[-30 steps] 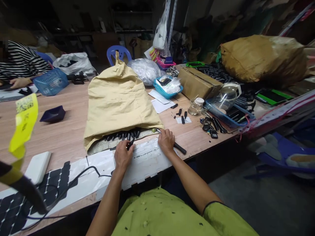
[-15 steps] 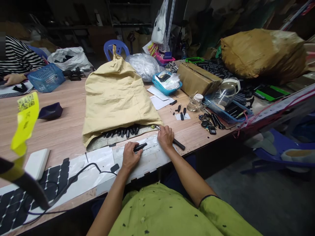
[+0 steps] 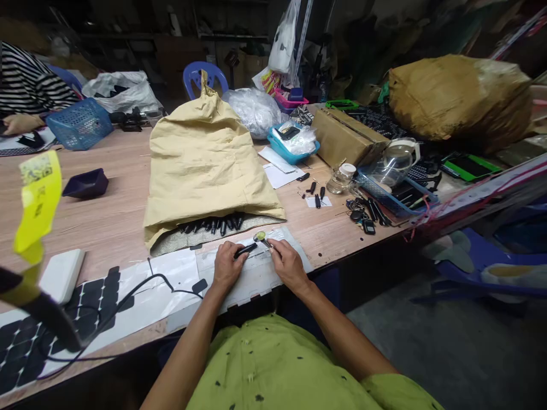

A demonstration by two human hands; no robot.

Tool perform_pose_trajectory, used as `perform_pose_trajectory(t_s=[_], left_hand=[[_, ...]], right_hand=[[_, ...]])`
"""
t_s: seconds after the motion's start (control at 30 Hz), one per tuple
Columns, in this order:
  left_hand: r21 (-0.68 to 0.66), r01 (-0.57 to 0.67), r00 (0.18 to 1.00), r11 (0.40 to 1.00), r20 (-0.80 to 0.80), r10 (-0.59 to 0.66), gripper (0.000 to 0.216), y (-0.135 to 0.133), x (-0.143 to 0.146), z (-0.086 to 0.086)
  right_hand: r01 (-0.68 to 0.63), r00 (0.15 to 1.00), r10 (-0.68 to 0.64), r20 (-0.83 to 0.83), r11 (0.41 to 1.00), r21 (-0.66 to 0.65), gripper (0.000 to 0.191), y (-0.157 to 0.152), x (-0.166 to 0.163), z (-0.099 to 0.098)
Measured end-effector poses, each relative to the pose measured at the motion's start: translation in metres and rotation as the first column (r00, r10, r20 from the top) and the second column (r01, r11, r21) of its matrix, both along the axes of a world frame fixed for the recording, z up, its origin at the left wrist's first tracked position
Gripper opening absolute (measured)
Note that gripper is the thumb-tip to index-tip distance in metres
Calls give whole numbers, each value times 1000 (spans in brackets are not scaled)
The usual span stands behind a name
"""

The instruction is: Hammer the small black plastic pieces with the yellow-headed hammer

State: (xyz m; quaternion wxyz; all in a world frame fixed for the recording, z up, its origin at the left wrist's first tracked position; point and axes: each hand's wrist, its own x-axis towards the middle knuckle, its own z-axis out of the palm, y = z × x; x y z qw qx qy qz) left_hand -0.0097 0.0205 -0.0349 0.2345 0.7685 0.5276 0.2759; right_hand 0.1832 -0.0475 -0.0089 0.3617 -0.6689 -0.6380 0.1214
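Note:
My left hand [image 3: 227, 265] is closed around a slim black plastic piece [image 3: 245, 250], whose end points right over the white board [image 3: 256, 279]. In my right hand [image 3: 288, 263] is a small hammer [image 3: 260, 236]; its yellowish, shiny head stands just past the tip of the black piece, and the grip is hidden by my palm. Whether head and piece touch, I cannot tell. Just beyond my hands, several similar black parts [image 3: 213, 226] stick out from under a beige cloth bag [image 3: 209, 165].
A black cable [image 3: 145, 280] crosses the dark panel [image 3: 92, 302] on the left, beside a white box [image 3: 64, 273]. A purple tray [image 3: 86, 184] lies farther back. On the right are keys [image 3: 356, 210], a glass jar [image 3: 341, 177] and a blue basket [image 3: 393, 193]. Another person's striped sleeve [image 3: 34, 80] shows far left.
My right hand has lifted the hammer from the board's far edge and brought its head down and left, to the tip of the black piece. The left hand keeps its hold.

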Motion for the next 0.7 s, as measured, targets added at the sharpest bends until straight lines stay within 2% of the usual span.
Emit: perform_pose_trajectory(t_s=[0.13,0.37,0.57,0.7], left_hand=[[45,12,998,999,59,-15,13,1,-1,-6],[18,15,997,1000,81,-16,13,1,0,-6],[-8,2,997,1000,76,-2,18,2,1,-4],[-19,-8,996,1000,88,9,21,2,2,-4]], right_hand=[[-89,994,95,-61,991,95,35,-7,-10,-3],[-98,995,98,5,993,65,35,-7,-13,-4],[-182,982,179,58,981,65,35,-8,-26,-6],[-109,986,101,131,992,58,37,2,-19,-7]])
